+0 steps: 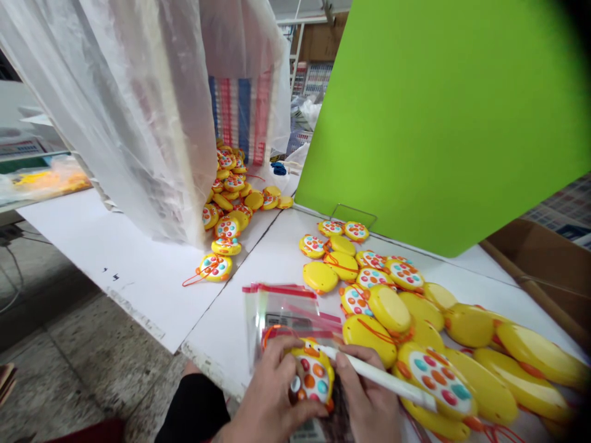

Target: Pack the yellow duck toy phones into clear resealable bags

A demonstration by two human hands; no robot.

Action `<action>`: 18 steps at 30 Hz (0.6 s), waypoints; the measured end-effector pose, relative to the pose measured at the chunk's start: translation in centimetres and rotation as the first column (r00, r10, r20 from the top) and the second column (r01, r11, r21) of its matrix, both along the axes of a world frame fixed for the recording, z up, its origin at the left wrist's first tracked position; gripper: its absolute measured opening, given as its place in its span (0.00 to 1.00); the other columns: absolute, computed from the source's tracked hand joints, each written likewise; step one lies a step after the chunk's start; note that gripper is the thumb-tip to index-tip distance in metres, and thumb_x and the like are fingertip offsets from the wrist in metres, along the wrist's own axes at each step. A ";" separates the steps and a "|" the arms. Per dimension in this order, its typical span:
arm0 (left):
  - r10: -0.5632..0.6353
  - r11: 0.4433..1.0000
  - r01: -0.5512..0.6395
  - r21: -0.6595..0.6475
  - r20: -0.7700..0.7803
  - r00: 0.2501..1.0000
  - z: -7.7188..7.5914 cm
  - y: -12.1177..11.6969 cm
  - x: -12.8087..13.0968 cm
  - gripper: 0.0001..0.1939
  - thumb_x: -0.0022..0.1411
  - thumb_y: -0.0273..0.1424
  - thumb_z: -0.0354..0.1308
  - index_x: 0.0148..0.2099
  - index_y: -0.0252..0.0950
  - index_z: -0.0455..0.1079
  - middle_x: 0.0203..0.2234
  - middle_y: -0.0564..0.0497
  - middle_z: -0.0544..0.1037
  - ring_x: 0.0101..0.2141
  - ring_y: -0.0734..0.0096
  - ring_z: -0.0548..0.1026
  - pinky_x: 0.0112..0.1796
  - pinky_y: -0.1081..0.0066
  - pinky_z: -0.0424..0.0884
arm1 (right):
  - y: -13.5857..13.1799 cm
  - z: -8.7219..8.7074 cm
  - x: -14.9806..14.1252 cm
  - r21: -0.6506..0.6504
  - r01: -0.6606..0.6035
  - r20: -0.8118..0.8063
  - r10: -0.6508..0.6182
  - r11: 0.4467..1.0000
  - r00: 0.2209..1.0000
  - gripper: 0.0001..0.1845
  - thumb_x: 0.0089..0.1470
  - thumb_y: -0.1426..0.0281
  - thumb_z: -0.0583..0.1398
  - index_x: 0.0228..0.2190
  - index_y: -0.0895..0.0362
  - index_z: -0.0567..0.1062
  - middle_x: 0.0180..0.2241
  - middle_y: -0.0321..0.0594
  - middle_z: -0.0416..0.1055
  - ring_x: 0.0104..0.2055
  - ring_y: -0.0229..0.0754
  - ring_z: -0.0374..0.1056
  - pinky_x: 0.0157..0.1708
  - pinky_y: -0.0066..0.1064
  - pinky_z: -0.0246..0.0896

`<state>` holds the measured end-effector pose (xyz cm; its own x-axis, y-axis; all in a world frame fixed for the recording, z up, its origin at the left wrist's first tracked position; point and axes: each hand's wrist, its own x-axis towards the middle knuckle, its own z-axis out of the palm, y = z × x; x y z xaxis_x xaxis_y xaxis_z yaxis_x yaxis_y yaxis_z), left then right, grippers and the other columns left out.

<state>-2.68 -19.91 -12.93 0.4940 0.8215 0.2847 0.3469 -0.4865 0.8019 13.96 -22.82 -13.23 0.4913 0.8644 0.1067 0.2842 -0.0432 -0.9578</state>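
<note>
My left hand (pixel 270 394) is wrapped round a yellow toy (pixel 314 375) with coloured round buttons and an orange cord, holding it at the table's near edge. My right hand (pixel 367 397) is closed on a white pen-like tool (pixel 383 381) whose tip touches the top of that toy. Just behind the toy lies a stack of clear zip bags (pixel 286 311) with red seal strips.
A heap of the same yellow toys (pixel 415 320) covers the white table (pixel 138 258) to the right. More toys (pixel 228 197) spill beside a large clear plastic bag (pixel 138 111) at the left. A green board (pixel 438 117) stands behind. Cardboard box (pixel 545 271) at far right.
</note>
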 end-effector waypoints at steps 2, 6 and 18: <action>0.001 1.000 -0.001 -0.009 -0.002 1.000 0.1 0.0 0.0 0.18 0.51 0.38 0.67 0.34 0.37 0.61 0.51 0.42 0.66 0.52 0.57 0.67 0.50 0.60 0.70 | 0.0 -0.1 0.1 -0.003 -0.023 0.011 0.023 1.000 1.000 0.16 0.50 0.55 0.60 0.32 0.56 0.71 0.33 0.41 0.75 0.33 0.44 0.71 0.31 0.32 0.68; -0.005 1.000 0.005 -0.021 0.009 1.000 0.2 0.0 -0.1 0.18 0.52 0.39 0.66 0.34 0.37 0.60 0.51 0.43 0.66 0.52 0.58 0.67 0.50 0.60 0.70 | 0.1 0.2 0.0 0.000 -0.037 0.046 0.037 0.999 0.998 0.16 0.51 0.55 0.59 0.31 0.55 0.71 0.29 0.39 0.74 0.32 0.44 0.71 0.30 0.31 0.68; 0.011 1.000 -0.011 -0.027 0.029 1.000 0.3 0.0 0.0 0.19 0.51 0.40 0.67 0.33 0.37 0.61 0.50 0.42 0.68 0.51 0.58 0.68 0.50 0.60 0.70 | 0.3 0.7 -0.3 0.017 -0.011 0.054 0.010 1.000 0.998 0.16 0.50 0.55 0.59 0.30 0.56 0.71 0.29 0.40 0.74 0.31 0.44 0.71 0.28 0.31 0.68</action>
